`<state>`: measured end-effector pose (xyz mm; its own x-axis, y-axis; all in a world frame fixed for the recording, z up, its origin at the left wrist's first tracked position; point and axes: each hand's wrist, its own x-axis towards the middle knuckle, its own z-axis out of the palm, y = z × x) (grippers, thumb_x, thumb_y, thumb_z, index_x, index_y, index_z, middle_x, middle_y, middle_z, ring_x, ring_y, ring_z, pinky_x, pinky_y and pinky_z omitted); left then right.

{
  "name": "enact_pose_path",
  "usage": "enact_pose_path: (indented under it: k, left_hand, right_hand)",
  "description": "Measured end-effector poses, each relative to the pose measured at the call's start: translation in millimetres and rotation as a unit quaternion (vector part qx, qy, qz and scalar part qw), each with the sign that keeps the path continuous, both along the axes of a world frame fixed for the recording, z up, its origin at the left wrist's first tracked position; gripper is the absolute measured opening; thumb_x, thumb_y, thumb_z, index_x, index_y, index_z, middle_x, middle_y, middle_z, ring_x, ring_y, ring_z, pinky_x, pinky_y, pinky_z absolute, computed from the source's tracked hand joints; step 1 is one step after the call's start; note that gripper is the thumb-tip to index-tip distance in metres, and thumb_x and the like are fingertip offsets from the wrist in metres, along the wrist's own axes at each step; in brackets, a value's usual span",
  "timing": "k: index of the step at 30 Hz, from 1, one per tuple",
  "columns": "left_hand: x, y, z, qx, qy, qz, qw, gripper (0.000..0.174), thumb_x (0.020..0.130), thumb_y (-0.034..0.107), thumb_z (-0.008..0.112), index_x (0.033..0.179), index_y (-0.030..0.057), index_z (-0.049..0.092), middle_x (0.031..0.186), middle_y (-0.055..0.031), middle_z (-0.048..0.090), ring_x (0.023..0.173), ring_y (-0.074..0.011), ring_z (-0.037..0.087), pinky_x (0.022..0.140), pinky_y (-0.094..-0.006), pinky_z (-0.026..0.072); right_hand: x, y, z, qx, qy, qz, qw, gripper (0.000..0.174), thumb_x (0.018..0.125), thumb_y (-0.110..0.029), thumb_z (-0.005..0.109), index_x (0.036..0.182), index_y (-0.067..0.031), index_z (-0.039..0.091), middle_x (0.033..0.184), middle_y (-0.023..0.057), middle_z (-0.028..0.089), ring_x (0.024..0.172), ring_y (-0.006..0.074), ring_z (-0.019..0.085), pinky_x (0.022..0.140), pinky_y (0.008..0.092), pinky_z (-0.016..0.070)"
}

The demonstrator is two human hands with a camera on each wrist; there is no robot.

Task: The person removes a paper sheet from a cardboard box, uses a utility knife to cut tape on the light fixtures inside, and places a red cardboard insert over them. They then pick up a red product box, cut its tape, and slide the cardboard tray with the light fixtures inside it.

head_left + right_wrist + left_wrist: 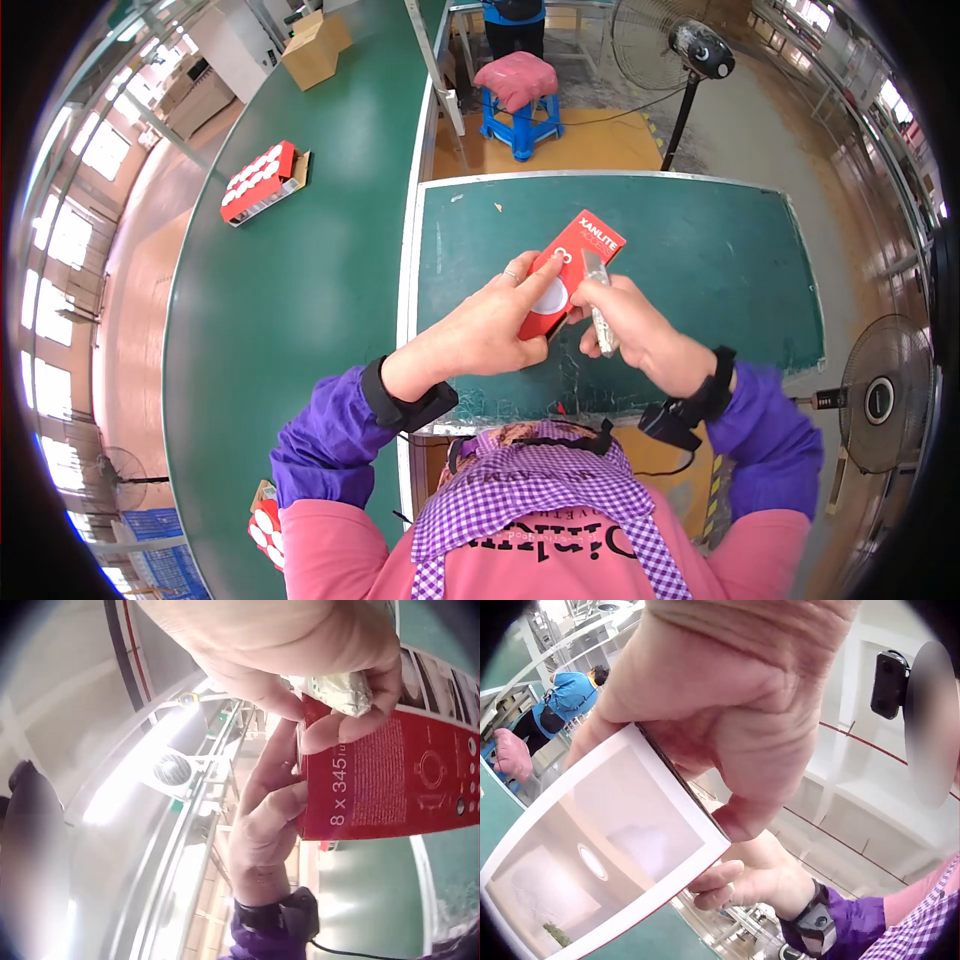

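Observation:
A red cardboard box printed "XANLITE" is tilted above the green worktable. My left hand grips it, thumb on one side and fingers on the other. In the left wrist view, the box's white-bordered photo panel faces the camera. My right hand holds a utility knife with a pale, wrapped-looking handle, its flat blade lying over the box's face. The right wrist view shows the handle end poking out between curled fingers, close against the box's red printed side.
On the long green bench at left sit an open red carton of white round pieces, a similar carton nearer me and a brown cardboard box. Fans stand at the back and right. A blue stool is beyond the worktable.

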<state>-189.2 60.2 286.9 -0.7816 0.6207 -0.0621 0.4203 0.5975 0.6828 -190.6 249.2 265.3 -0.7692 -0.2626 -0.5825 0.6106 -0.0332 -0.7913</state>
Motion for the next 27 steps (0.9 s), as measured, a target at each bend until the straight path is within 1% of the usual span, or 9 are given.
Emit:
enact_pose_path:
  k: [4, 7, 8, 12, 15, 17, 18, 24, 27]
  left_hand:
    - [0, 5, 1, 0.003, -0.004, -0.008, 1.0, 0.084, 0.066, 0.01, 0.061, 0.141, 0.0015, 0.024, 0.138, -0.0315, 0.027, 0.12, -0.0435, 0.042, 0.099, -0.0373, 0.0393]
    - [1, 12, -2, -0.032, 0.031, -0.025, 0.999, 0.084, 0.065, 0.01, 0.062, 0.14, 0.0001, 0.026, 0.138, -0.0315, 0.027, 0.119, -0.043, 0.043, 0.098, -0.0373, 0.0397]
    - [1, 14, -2, -0.032, 0.034, -0.022, 0.999, 0.083, 0.065, 0.009, 0.062, 0.139, -0.0006, 0.027, 0.137, -0.0317, 0.028, 0.118, -0.0422, 0.044, 0.098, -0.0375, 0.04]
    - [-7, 12, 8, -0.054, 0.033, 0.006, 0.998, 0.081, 0.065, 0.008, 0.061, 0.139, -0.0006, 0.028, 0.137, -0.0311, 0.029, 0.118, -0.0414, 0.045, 0.097, -0.0375, 0.0403]
    - [-12, 4, 7, -0.035, 0.033, -0.002, 0.999, 0.079, 0.065, 0.007, 0.06, 0.138, -0.0009, 0.03, 0.137, -0.0302, 0.029, 0.118, -0.0416, 0.045, 0.097, -0.0378, 0.0407]
    - [-13, 6, 7, -0.046, 0.037, 0.006, 0.998, 0.078, 0.065, 0.006, 0.059, 0.138, -0.0005, 0.03, 0.138, -0.0288, 0.03, 0.117, -0.0411, 0.046, 0.097, -0.0378, 0.041]
    - [-13, 6, 7, -0.048, 0.037, 0.007, 0.998, 0.078, 0.065, 0.006, 0.059, 0.138, -0.0005, 0.03, 0.138, -0.0288, 0.03, 0.117, -0.0411, 0.046, 0.097, -0.0378, 0.041]
    - [-15, 7, 12, -0.057, 0.056, 0.021, 0.997, 0.077, 0.065, 0.008, 0.061, 0.137, 0.0013, 0.033, 0.136, -0.0275, 0.034, 0.114, -0.0394, 0.05, 0.094, -0.0376, 0.0435]
    - [-25, 17, 26, -0.104, 0.049, 0.017, 0.993, 0.075, 0.065, 0.013, 0.064, 0.134, 0.0009, 0.037, 0.127, -0.0261, 0.044, 0.106, -0.0368, 0.055, 0.088, -0.038, 0.0471]
  right_hand:
    - [-10, 10, 9, 0.028, -0.052, 0.057, 0.997, 0.029, 0.077, -0.02, 0.051, 0.097, 0.0007, 0.056, 0.079, 0.0155, 0.062, 0.043, 0.0156, 0.051, 0.038, 0.027, 0.0405]
    - [-1, 21, 0, -0.026, -0.034, 0.036, 0.998, 0.031, 0.077, -0.019, 0.049, 0.099, 0.0016, 0.056, 0.08, 0.017, 0.063, 0.044, 0.0153, 0.05, 0.037, 0.0264, 0.0389]
    - [1, 19, -6, -0.052, -0.025, -0.006, 0.998, 0.028, 0.076, -0.013, 0.049, 0.099, 0.0028, 0.056, 0.08, 0.018, 0.063, 0.042, 0.015, 0.049, 0.036, 0.026, 0.0378]
    - [7, 25, -9, -0.071, 0.015, -0.012, 0.997, 0.027, 0.076, -0.008, 0.052, 0.1, 0.0036, 0.055, 0.081, 0.0181, 0.064, 0.043, 0.0147, 0.05, 0.035, 0.026, 0.0375]
    - [10, 32, -1, -0.09, 0.061, -0.013, 0.994, 0.025, 0.077, -0.005, 0.055, 0.1, 0.0029, 0.055, 0.081, 0.0165, 0.064, 0.044, 0.0126, 0.051, 0.035, 0.0237, 0.0382]
    - [8, 32, -10, -0.049, 0.168, -0.092, 0.98, 0.02, 0.081, -0.004, 0.057, 0.1, 0.0019, 0.055, 0.082, 0.0125, 0.063, 0.046, 0.0089, 0.051, 0.035, 0.021, 0.0387]
    - [11, 23, -15, -0.054, 0.228, -0.125, 0.964, 0.016, 0.084, -0.003, 0.057, 0.099, 0.0005, 0.056, 0.082, 0.007, 0.061, 0.047, 0.0057, 0.049, 0.036, 0.0193, 0.0393]
    - [7, 10, -23, -0.038, 0.279, -0.082, 0.956, 0.01, 0.085, -0.007, 0.06, 0.093, -0.0026, 0.055, 0.074, 0.0011, 0.057, 0.047, 0.0042, 0.049, 0.038, 0.0191, 0.039]
    - [3, 9, -28, -0.045, 0.296, -0.087, 0.95, 0.008, 0.086, -0.007, 0.059, 0.088, -0.0029, 0.053, 0.069, -0.0002, 0.056, 0.047, 0.0043, 0.049, 0.04, 0.0193, 0.0392]
